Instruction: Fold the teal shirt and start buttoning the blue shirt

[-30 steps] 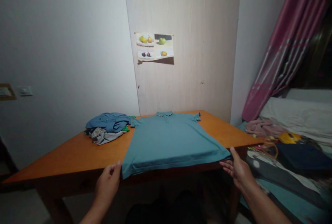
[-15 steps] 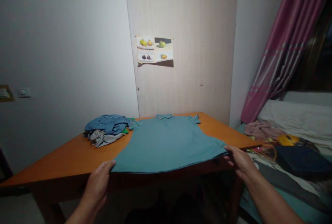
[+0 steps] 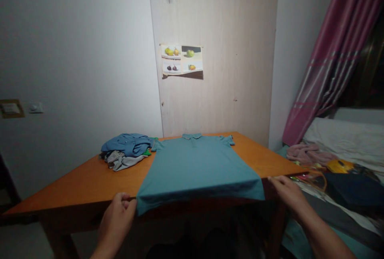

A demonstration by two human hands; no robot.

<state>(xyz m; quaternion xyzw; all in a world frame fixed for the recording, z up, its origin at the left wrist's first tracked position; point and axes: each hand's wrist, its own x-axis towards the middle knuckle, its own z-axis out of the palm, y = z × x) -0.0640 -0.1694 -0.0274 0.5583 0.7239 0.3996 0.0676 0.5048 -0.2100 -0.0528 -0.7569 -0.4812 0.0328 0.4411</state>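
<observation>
Beneath the shirt (image 3: pixel 198 167); tabletop (image 3: pixel 99 187) partly hidden

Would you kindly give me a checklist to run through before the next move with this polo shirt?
1. Teal polo shirt spread out, collar at the far side: ok.
2. Hem fully on the wooden table: not ok, it hangs over the near edge.
3. Left hand gripping the hem corner: cannot tell, though it is there.
4. Right hand on the hem: not ok, it is apart.
5. Clothes pile clear of the nearest sleeve: cannot tell.
</observation>
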